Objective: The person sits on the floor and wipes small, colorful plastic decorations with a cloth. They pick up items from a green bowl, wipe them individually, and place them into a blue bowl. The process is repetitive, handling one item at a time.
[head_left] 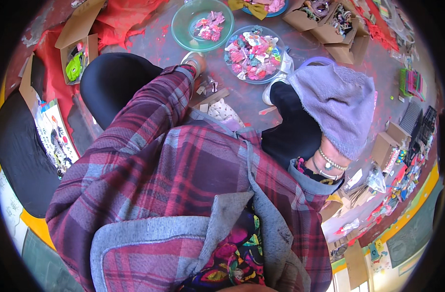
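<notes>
As a lavender cloth [337, 102] over the right leg [286, 109] covers most of the right hand [330, 149], hiding its grip, the left hand [198, 62], closure unclear, sits near a green basin [182, 28]; cloth handling appears under way, likely calling for a secure hold.

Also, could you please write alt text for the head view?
A person in a plaid jacket has a lavender cloth hiding the right hand beyond a braceleted wrist, while the left hand is near a green bowl of small pink items. Around them are a clear bowl of multicoloured items and open cardboard boxes.
</notes>
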Tool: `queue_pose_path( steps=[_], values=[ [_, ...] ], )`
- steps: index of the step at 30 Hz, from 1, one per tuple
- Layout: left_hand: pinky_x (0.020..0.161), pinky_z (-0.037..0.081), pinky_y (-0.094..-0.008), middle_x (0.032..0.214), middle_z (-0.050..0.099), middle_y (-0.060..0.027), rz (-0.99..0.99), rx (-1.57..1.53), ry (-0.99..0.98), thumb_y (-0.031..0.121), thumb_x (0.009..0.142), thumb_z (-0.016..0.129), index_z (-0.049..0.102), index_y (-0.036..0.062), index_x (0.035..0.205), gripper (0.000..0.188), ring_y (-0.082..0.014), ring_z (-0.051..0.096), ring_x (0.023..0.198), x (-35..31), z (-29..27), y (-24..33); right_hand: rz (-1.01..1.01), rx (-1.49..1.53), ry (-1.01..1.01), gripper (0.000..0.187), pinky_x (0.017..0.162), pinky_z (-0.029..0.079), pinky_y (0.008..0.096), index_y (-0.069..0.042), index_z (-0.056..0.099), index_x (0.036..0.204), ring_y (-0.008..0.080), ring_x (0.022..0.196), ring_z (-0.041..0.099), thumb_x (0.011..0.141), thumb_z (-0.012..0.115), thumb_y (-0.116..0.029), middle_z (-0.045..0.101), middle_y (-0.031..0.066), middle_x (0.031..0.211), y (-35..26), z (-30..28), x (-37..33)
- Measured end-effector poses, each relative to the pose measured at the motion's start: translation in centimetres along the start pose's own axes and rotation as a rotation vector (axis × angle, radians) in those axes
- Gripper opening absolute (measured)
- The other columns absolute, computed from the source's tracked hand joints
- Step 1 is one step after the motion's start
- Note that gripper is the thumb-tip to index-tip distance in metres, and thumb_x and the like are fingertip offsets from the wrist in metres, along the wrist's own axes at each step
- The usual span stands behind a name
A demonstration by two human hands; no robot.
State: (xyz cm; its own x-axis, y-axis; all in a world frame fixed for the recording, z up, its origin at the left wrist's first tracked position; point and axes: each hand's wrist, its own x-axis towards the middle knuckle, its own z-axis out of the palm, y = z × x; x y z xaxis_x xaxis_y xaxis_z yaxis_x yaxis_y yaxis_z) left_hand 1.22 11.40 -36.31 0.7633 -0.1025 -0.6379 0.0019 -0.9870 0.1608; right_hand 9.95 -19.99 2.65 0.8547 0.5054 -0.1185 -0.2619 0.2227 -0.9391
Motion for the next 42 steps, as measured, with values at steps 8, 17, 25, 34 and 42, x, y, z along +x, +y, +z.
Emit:
queue_pose_path(
  steps=[8,17,25,34,42],
  values=[
    [0.052,0.049,-0.0338,0.071,0.064,-0.0073,-0.297,-0.746,-0.055,0.016,0.073,0.059,0.066,0.0057,0.072,0.013,-0.016,0.061,0.056,2.6,5.6,-5.9,-0.227,-1.785,0.301,0.053,0.085,0.045,0.0306,-0.007,0.046,0.118,0.0222,0.098,0.055,0.077,0.065,-0.034,0.056,0.0069,0.11,1.5,-2.3,-0.5],
    [0.079,0.046,-0.04,0.101,0.057,-0.0166,0.381,-0.195,-0.073,0.016,0.071,0.06,0.058,0.0073,0.099,0.03,-0.0333,0.058,0.091,-2.2,3.1,5.5,-0.071,-1.653,0.314,0.061,0.081,0.046,0.0303,-0.006,0.045,0.12,0.0222,0.094,0.056,0.073,0.069,-0.037,0.056,0.0073,0.107,1.2,-0.8,1.7],
    [0.079,0.049,-0.0389,0.117,0.048,-0.0166,0.558,0.067,-0.297,0.014,0.078,0.051,0.055,0.0056,0.104,0.029,-0.0323,0.056,0.099,-3.6,3.7,6.9,-0.062,-1.523,0.355,0.059,0.073,0.048,0.0299,-0.005,0.048,0.115,0.0235,0.084,0.059,0.07,0.072,-0.034,0.059,0.0091,0.096,1.0,-1.4,2.1],
    [0.077,0.047,-0.0403,0.099,0.058,-0.017,0.498,-0.178,-0.23,0.015,0.073,0.058,0.057,0.0059,0.1,0.028,-0.0344,0.058,0.091,-1.7,2.6,7.5,-0.289,-1.797,0.341,0.085,0.08,0.049,0.0325,-0.006,0.044,0.119,0.0248,0.094,0.059,0.052,0.08,-0.044,0.059,0.0086,0.105,0.6,-1.5,0.6],
    [0.054,0.045,-0.0327,0.077,0.065,-0.0073,0.279,-0.443,-0.216,0.013,0.076,0.059,0.059,0.0065,0.088,0.013,-0.0194,0.061,0.066,-1.1,-5.4,8.5,-0.192,-1.368,0.394,0.024,0.072,0.047,0.0337,-0.005,0.053,0.097,0.0235,0.082,0.058,0.08,0.059,-0.023,0.059,0.009,0.09,-2.0,-1.4,-0.7]
  ],
)
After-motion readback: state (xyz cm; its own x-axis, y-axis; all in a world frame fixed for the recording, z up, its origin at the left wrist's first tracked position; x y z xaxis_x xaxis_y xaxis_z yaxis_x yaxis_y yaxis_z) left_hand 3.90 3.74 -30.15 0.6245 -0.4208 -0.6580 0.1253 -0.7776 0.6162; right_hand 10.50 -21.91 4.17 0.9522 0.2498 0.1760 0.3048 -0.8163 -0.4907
